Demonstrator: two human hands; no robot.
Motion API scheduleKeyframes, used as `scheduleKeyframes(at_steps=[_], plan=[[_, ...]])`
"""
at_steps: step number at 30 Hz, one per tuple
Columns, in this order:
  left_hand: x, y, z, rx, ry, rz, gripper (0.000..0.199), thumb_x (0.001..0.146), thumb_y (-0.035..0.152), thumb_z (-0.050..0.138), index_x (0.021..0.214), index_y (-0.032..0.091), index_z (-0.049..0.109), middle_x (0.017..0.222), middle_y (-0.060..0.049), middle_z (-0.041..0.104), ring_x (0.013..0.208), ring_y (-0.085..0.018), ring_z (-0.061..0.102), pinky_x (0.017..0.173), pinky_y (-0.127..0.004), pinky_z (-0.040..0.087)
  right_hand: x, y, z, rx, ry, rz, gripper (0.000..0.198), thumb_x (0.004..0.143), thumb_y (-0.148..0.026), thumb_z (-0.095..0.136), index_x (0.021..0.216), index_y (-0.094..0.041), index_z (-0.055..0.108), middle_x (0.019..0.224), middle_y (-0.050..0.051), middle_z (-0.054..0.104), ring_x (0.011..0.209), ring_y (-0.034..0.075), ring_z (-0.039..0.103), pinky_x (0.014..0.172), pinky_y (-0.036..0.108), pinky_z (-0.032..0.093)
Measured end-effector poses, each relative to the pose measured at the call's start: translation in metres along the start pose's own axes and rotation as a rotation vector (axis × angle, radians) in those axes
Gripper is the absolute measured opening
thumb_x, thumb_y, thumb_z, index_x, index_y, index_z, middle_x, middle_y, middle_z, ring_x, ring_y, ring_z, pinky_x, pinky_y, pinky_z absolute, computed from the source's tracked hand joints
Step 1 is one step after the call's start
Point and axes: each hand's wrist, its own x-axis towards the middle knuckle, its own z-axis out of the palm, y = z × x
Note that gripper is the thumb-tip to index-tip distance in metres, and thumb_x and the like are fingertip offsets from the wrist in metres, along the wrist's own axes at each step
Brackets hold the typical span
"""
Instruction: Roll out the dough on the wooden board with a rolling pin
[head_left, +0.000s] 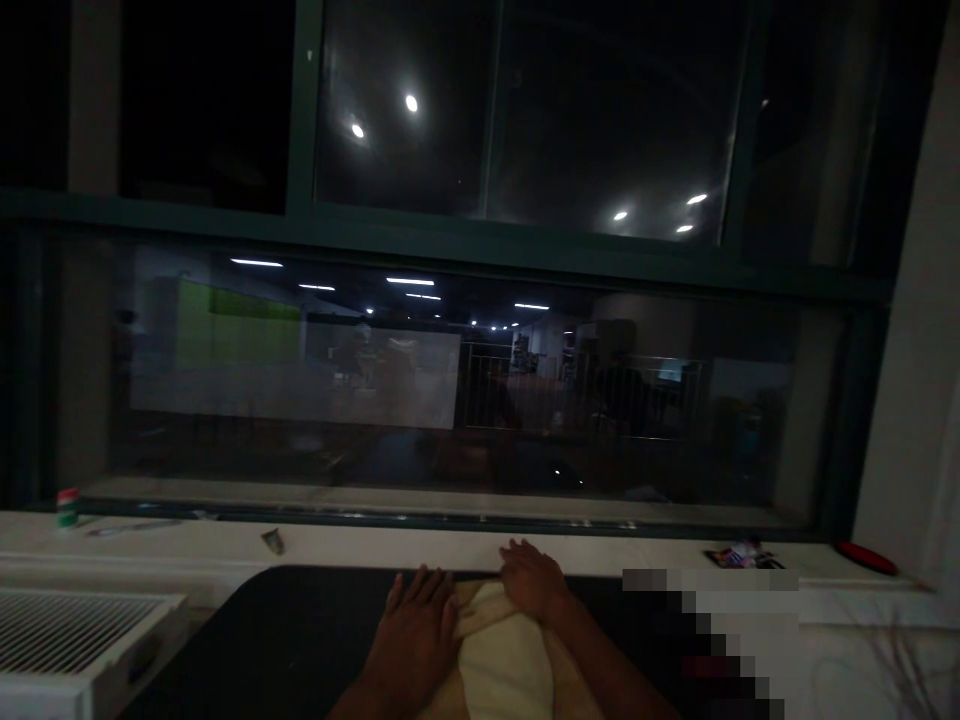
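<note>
Cream fabric (506, 655) lies on the dark worktop (300, 640), near the middle of the scene, its far end between the two hands. From the left, a white slatted unit (64, 630) stands beside the worktop; beyond it, on the windowsill (360, 540), are a small container (67, 508) with a red top and a little crumpled piece (273, 542). Next comes the left hand (420, 615), laid loosely with fingers extended at the fabric's left edge. The right hand (534, 580) rests on the fabric's far end; whether it pinches any cloth I cannot tell. Farther right on the sill lie a colourful packet (742, 553) and a red-rimmed oval item (866, 558).
</note>
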Motion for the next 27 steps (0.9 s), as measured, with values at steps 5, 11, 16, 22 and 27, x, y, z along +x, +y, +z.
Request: scheduleKeyframes(at_steps=[5,11,16,22,27], plan=[[-0.013,0.006,0.002,-0.058,0.049,0.074,0.052,0.1,0.039,0.02,0.14,0.019,0.048,0.144,-0.007,0.047,0.136,-0.024,0.038,0.114,-0.047,0.027,-0.069,-0.01,-0.006,-0.005,0.073,0.152,0.055,0.098,-0.036,0.016,0.14,-0.016,0.046,0.148,0.009,0.038,0.14,0.026,0.027,0.115,0.055,0.016],[-0.041,0.001,0.013,-0.111,0.067,0.137,0.055,0.1,0.05,0.021,0.146,0.025,0.037,0.152,-0.001,0.033,0.141,-0.024,0.027,0.118,-0.047,0.021,-0.131,-0.004,0.041,0.077,0.113,0.118,0.057,0.095,-0.047,0.025,0.145,-0.024,0.037,0.151,0.0,0.026,0.139,0.024,0.026,0.115,0.046,0.028],[-0.058,-0.005,0.007,-0.163,-0.055,0.168,0.054,0.099,0.053,0.026,0.147,0.031,0.035,0.153,0.004,0.028,0.141,-0.026,0.024,0.117,-0.049,0.021,-0.138,0.013,0.097,0.074,0.192,0.148,0.049,0.09,-0.051,0.032,0.135,-0.041,0.049,0.141,-0.004,0.043,0.131,0.03,0.039,0.108,0.055,0.038],[-0.043,-0.002,-0.002,-0.143,-0.041,0.167,0.055,0.1,0.051,0.02,0.144,0.026,0.041,0.15,0.0,0.039,0.139,-0.023,0.031,0.119,-0.047,0.018,-0.12,0.006,0.039,0.129,0.139,0.047,0.056,0.097,-0.051,0.021,0.145,-0.027,0.037,0.15,-0.002,0.029,0.139,0.024,0.028,0.115,0.048,0.027],[-0.015,0.004,0.0,-0.124,0.024,0.135,0.053,0.102,0.042,0.016,0.136,0.023,0.052,0.139,-0.004,0.054,0.132,-0.022,0.044,0.117,-0.05,0.018,-0.062,-0.002,-0.007,0.09,0.083,0.065,0.057,0.1,-0.043,0.011,0.141,-0.022,0.044,0.149,0.002,0.036,0.142,0.02,0.021,0.118,0.048,0.009]])
